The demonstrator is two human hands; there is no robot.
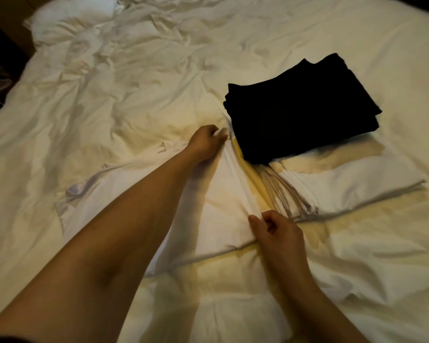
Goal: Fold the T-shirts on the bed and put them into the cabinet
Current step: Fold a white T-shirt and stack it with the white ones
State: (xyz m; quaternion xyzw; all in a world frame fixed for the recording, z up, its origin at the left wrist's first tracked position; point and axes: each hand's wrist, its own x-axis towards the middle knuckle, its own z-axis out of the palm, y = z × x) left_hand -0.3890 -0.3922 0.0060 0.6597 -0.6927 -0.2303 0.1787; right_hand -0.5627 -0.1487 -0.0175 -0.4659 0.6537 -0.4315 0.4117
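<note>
Head view: left hand (206, 142) fingers curled, pinching a raised ridge of the white cotton T-shirt (216, 194) at its far end, approx 12 o'clock from frame centre. Right hand (274, 230) also curled, thumb & fingertips pinching the same ridge at the near end, approx 5 o'clock from the left hand. Fabric betw. the two hands is pulled taut into a straight crease w/ fine pleats fanning toward 3 o'clock.

White shirt lies spread flat on the bed, body running 9-to-3 across mid-frame; a sleeve or collar bit (blurry, prob. sleeve) shows at 9 o'clock near the left forearm. Right part of the shirt reaches out to 3 o'clock, lying flat.

Stack of folded black fabric T-shirts (305, 107) sits at approx 1 o'clock from the left hand, its near corner resting on the white shirt's far edge, just beside the left fingertips; can't tell if touching them.

All on a rumpled white duvet (134, 70) covering the bed. White pillow (70, 16) at 11 o'clock, far corner.
</note>
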